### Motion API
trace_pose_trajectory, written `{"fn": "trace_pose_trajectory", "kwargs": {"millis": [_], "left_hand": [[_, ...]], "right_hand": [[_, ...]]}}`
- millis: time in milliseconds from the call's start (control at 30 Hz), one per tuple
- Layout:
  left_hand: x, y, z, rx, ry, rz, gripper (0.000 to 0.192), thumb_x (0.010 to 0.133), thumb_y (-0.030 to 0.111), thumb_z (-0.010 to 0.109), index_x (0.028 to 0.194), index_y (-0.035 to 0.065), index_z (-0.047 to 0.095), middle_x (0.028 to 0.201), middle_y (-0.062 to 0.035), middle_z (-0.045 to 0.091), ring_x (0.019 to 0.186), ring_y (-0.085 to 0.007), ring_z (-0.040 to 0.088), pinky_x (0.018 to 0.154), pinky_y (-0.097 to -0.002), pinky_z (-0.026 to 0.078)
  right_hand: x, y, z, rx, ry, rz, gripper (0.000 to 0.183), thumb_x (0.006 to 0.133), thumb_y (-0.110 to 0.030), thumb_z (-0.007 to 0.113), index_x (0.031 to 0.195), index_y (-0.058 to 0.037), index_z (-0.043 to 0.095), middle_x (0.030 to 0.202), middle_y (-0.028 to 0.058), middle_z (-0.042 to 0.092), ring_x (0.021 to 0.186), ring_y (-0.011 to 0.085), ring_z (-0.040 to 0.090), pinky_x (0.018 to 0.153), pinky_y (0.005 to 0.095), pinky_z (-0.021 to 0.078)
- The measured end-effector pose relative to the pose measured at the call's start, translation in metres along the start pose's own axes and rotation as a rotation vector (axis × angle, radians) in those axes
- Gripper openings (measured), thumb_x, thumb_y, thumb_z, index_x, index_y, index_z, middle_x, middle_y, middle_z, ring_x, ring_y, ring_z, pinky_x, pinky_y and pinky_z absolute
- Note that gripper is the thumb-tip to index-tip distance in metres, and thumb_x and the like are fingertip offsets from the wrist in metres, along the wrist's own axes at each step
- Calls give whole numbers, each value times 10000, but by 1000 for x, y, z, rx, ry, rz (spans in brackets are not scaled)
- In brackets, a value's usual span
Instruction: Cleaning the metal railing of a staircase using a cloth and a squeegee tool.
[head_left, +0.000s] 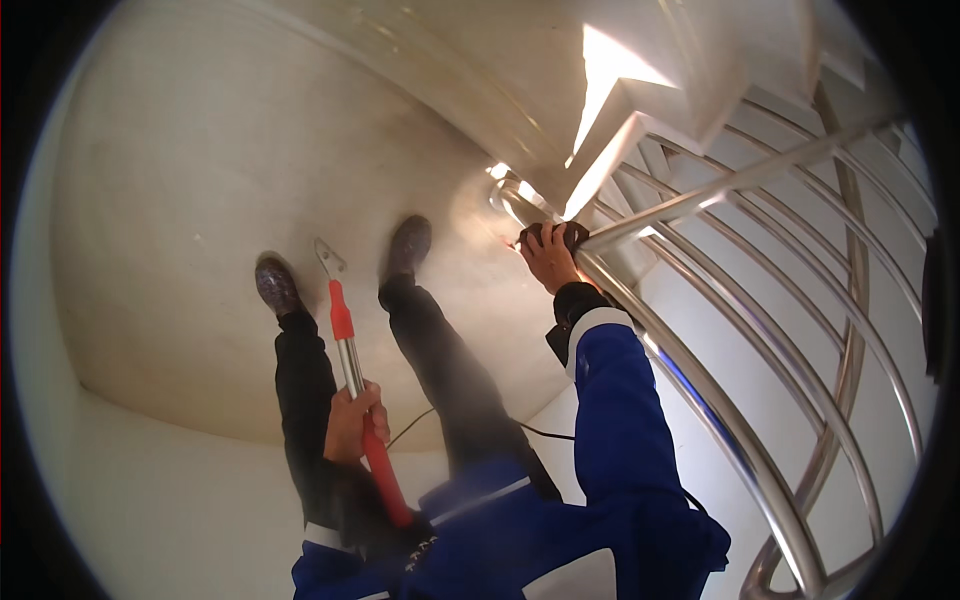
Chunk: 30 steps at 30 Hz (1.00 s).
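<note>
My left hand is wrapped around a long-handled tool with red grips, a bare steel tube and a flat, riveted metal head. The head points away from me, and appears between my two shoes. Farther off to the right, my right hand grips a dark brown object at the corner of a stainless-steel stair railing. My fingers curl over its top. What that object is cannot be made out, since the hand partly covers it.
White-edged stair steps zigzag upward beyond the railing, with bright light on them. Curved metal bars fill the right side. Below is a pale, smudged floor, meeting a white wall. A thin black cable hangs near my legs.
</note>
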<state>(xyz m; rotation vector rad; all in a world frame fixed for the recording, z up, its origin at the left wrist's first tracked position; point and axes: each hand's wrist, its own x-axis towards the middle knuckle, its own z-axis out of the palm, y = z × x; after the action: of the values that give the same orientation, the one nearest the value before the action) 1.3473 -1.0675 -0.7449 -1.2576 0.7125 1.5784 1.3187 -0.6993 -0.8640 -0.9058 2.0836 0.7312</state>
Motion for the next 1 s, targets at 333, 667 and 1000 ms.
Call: {"fn": "trace_pose_trajectory", "kwargs": {"millis": [333,667,1000], "left_hand": [[38,7,-2,36,50,-73,142,809,100,454,699,47,381,412,-62,378,302,-162,405,300,-279,371],[37,19,-1,61,42,-160,146,797,114,489,710,35,403,410,-69,402,303,-155,407,313,-273,373],[9,10,-18,74,-6,-142,131,808,104,467,717,48,392,440,-58,419,313,-143,408,317,-261,377]], "right_hand": [[126,-22,88,98,113,346,242,749,-223,480,907,-63,570,955,141,495,886,339,465,671,459,418],[164,-14,100,358,-61,532,331,705,-241,560,990,-104,462,997,114,446,836,307,501,643,413,436],[93,-34,85,6,-152,371,278,749,-238,494,1009,-159,551,1027,84,457,935,361,420,732,519,355]]}}
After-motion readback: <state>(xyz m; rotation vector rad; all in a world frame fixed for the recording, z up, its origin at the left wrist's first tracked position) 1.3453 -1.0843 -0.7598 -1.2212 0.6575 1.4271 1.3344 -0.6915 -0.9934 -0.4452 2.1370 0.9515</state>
